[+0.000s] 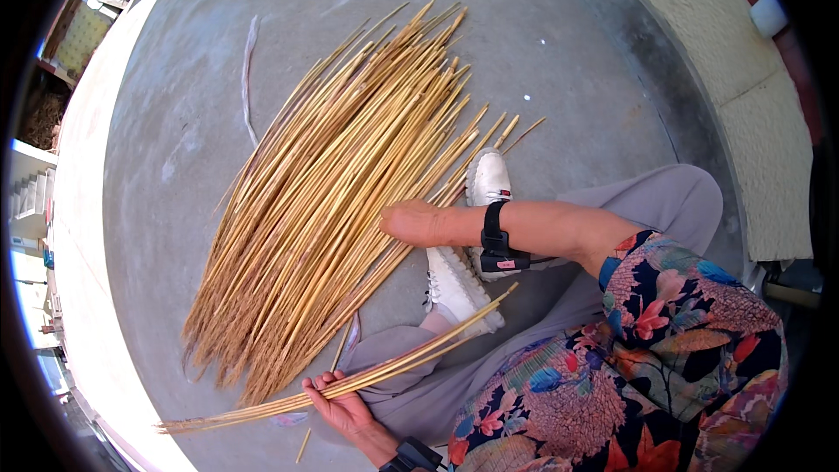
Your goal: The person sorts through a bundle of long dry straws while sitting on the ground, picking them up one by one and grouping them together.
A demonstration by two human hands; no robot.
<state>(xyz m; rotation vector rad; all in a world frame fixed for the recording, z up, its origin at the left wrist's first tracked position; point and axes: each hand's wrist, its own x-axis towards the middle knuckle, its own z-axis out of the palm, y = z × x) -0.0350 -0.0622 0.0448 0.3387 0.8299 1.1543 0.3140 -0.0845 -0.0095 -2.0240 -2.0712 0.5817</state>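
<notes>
A broad heap of long yellow-brown dried stalks (pixel 332 183) lies on the ground, with brushy ends toward the lower left. Near the bottom, my left hand (pixel 345 406) is closed around a small bunch of stalks (pixel 419 356). This bunch crosses over my lap, its thin feathery tips pointing left and its cut ends up and to the right. My right hand (pixel 415 223) is on the right side of the heap, its fingers curled down among the stalks. Those fingertips are hidden, so what they grip cannot be made out.
Close beside the heap are my white shoes (pixel 459 288) and crossed legs in grey trousers (pixel 516 310). A pale twisted strip (pixel 249 79) lies on the grey concrete floor (pixel 188 157) beyond the heap. A cream wall (pixel 743 79) stands at the right.
</notes>
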